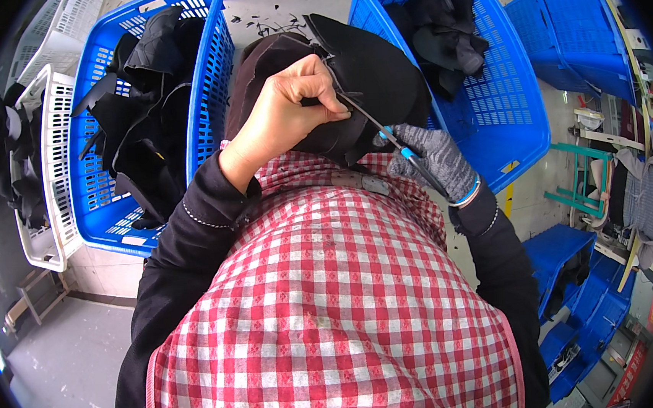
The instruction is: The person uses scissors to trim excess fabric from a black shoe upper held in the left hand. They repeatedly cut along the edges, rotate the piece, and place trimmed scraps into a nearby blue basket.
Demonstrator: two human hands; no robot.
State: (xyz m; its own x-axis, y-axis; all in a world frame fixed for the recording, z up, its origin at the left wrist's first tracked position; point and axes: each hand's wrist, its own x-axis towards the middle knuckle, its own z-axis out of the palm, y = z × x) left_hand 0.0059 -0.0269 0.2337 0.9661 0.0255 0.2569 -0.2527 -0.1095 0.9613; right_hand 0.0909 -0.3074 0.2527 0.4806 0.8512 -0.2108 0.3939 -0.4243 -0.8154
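A dark, padded-looking black piece [380,62] rests on my lap, its edges folded over one another. My left hand [292,103] is bare and closed in a pinch at the edge of this piece; what exactly lies between thumb and finger is mostly hidden. In a grey knitted glove, my right hand [437,161] is wrapped round slim scissors [369,118] with blue parts on the handles. Their long thin blades point up and left across the black piece, with the tips close beside my left fingertips.
Blue plastic baskets stand on both sides, one at left [215,98] and one at right [522,104], each holding black pieces. A white basket [63,171] is farther left. Dark scraps [270,24] litter the floor ahead. A checked red-and-white apron [319,304] covers my front.
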